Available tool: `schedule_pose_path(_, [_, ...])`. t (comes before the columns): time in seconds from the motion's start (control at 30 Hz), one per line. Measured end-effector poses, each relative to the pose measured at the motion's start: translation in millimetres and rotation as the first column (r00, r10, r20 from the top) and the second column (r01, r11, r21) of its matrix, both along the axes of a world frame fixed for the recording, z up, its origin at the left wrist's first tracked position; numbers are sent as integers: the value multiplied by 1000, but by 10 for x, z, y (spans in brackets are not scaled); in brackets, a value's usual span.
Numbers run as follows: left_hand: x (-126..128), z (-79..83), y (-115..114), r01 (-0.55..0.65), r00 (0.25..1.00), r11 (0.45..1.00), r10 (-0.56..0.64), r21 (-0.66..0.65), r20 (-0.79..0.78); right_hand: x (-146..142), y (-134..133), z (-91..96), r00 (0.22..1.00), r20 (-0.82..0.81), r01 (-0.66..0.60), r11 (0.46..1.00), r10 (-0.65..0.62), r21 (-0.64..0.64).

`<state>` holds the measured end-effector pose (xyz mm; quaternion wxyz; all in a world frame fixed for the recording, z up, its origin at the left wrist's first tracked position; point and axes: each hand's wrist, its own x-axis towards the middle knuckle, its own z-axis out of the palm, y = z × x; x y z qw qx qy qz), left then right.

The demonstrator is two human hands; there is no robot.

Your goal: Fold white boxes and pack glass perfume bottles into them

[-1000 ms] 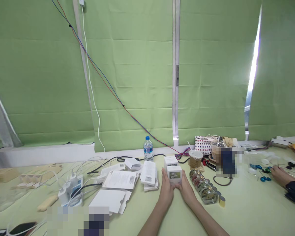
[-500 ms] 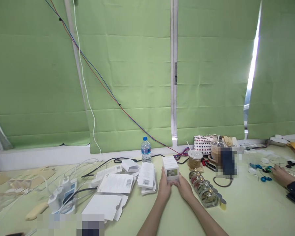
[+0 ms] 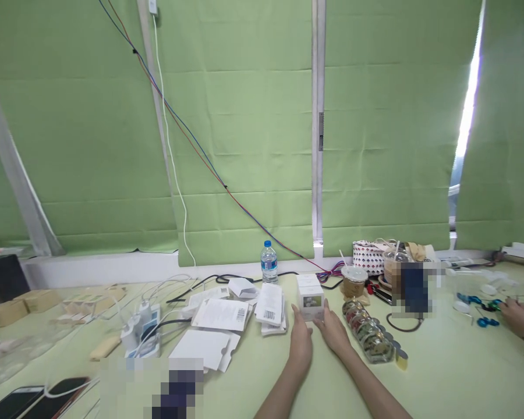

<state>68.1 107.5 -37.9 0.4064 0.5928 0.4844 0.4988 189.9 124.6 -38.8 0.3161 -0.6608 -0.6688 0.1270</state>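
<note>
your left hand (image 3: 300, 344) and right hand (image 3: 334, 331) rest open on the green table (image 3: 441, 372), fingers extended, one on each side of the small white box (image 3: 312, 302). the fingertips reach its lower edges; whether they press it cannot be determined. the box stands upright just in front of a second white box (image 3: 307, 281), between the barcode leaflets (image 3: 271, 302) and the row of round tins (image 3: 371, 336)

Soft daylight, window-gap glare, edge distortion
</note>
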Motion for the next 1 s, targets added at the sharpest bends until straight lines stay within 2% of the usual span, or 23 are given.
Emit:
schedule_pose_path(0.17, [-165, -111, -564, 37, 979, 999, -32, 23, -202, -79, -103, -64, 994, 95, 53, 998, -50, -22])
schedule_pose_path(0.23, [-302, -110, -730, 194, 870, 968, -97, 156, -483, -110, -200, -103, 988, 139, 66, 997, -62, -25])
schedule_pose_path(0.27, [-385, -91, -784, 286, 796, 929, -94, 235, -598, -123, -261, -125, 985, 159, 70, 997, -65, -26])
schedule_pose_path(0.3, [-474, -59, -817, 354, 729, 884, -56, 305, -682, -133, -328, -148, 982, 176, 69, 997, -64, -26])
schedule_pose_path(0.37, [-664, 27, -819, 385, 616, 826, 103, 413, -781, -146, -461, -190, 978, 199, 61, 998, -55, -24])
schedule_pose_path(0.47, [-924, 155, -705, 291, 489, 769, 392, 569, -779, -148, -600, -220, 976, 214, 41, 999, -36, -19])
schedule_pose_path(0.53, [-1055, 198, -601, 215, 418, 724, 538, 655, -732, -140, -632, -214, 976, 218, 31, 999, -26, -22])
schedule_pose_path(0.6, [-1145, 196, -507, 172, 360, 694, 616, 699, -701, -127, -628, -196, 975, 222, 22, 999, -14, -31])
schedule_pose_path(0.67, [-1198, 162, -436, 172, 329, 683, 639, 709, -695, -111, -612, -175, 974, 225, 9, 999, 1, -41])
schedule_pose_path(0.77, [-1225, 135, -387, 192, 339, 678, 633, 710, -696, -87, -603, -147, 975, 220, -15, 999, 24, -46])
schedule_pose_path(0.83, [-1225, 173, -404, 194, 386, 671, 618, 716, -684, -74, -610, -130, 978, 207, -30, 999, 38, -41])
schedule_pose_path(0.93, [-1232, 304, -507, 132, 550, 666, 567, 734, -613, -63, -625, -98, 985, 167, -48, 999, 51, -26])
schedule_pose_path(1.0, [-1246, 400, -608, 14, 691, 683, 521, 730, -501, -58, -629, -71, 990, 125, -59, 998, 59, -9])
